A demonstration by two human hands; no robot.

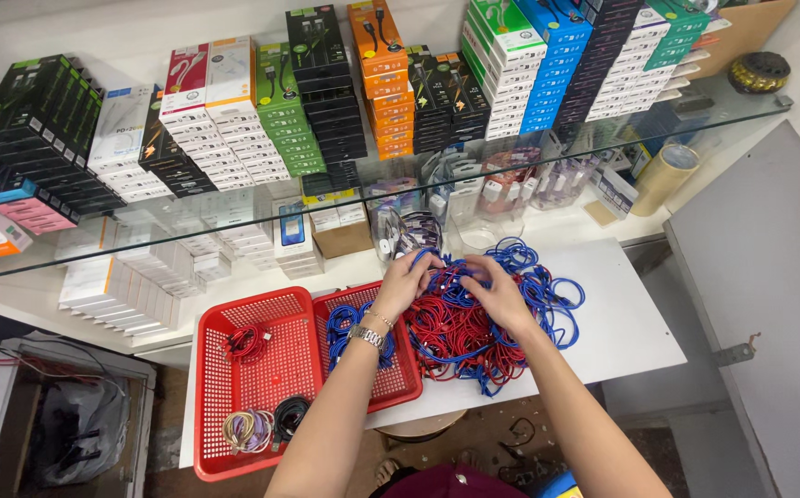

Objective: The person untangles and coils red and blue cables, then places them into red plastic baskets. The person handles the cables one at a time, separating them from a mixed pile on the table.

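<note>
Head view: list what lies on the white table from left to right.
Large red basket with coiled cables → smaller red basket holding blue cables → pile of red and blue cables under both hands → bare white tabletop.

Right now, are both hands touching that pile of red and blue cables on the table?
Touching. The head view shows the left hand and right hand with fingers dug into the cable pile, no gap visible.
</note>
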